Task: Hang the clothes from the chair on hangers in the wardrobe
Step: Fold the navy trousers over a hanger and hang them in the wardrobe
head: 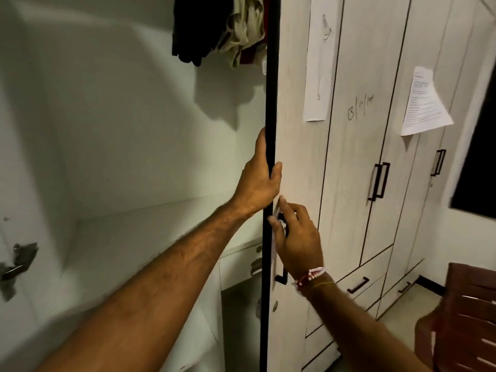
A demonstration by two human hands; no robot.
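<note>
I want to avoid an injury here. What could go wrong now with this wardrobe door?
1. The left grip wraps the black door edge; if the door closes, it may be pinched.
2. The hanging clothes sit close to that edge and might get caught.

Two arms, both bare up to the frame edge. Left forearm (166,272): dark hair along its length. Left hand (257,181) bare. Right hand (299,240) bare. Right wrist (326,290) carries three bands, close together:
- a bracelet (316,271) of small pink and white beads, nearest the hand
- a red thread (302,281) beside it
- a thin yellow thread (323,284) just behind

Blur softens the beads.
</note>
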